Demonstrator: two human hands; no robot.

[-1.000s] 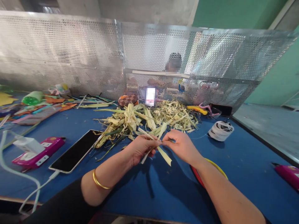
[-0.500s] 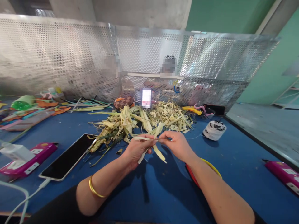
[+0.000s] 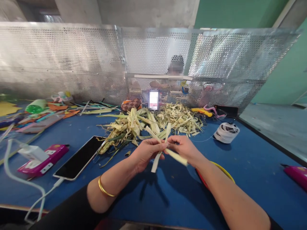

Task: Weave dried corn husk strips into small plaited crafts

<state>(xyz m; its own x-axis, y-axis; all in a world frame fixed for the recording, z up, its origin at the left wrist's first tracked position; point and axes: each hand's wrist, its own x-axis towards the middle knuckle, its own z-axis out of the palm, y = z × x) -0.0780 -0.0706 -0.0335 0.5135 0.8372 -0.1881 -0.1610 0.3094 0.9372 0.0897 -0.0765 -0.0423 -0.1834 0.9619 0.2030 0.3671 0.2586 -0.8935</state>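
Note:
Between the thumb and fingers of my left hand [image 3: 149, 152] are pale corn husk strips [image 3: 177, 156], crossed over each other with their ends sticking out several ways. My right hand [image 3: 183, 147] is closed at the crossing, its fingertips touching the strips and partly hidden behind them. A thin line runs from the white spool of thread [image 3: 226, 133] toward my right hand; its near end is hidden. Just beyond my hands lies a heap of dried corn husks [image 3: 133, 123], with a pile of shredded husk [image 3: 179, 118] to its right.
On the blue table [image 3: 134, 204], a phone [image 3: 78, 158] and a magenta power strip [image 3: 45, 161] with a white cable lie left. A red-yellow ring [image 3: 222, 169] is under my right forearm. Coloured strips [image 3: 48, 116] lie far left. A perforated metal screen [image 3: 153, 48] stands behind, with people beyond it.
The husk strips have turned in my fingers, and one lower end now points right, across my right hand. My right fingers have moved in closer to the left. The view has shifted slightly left.

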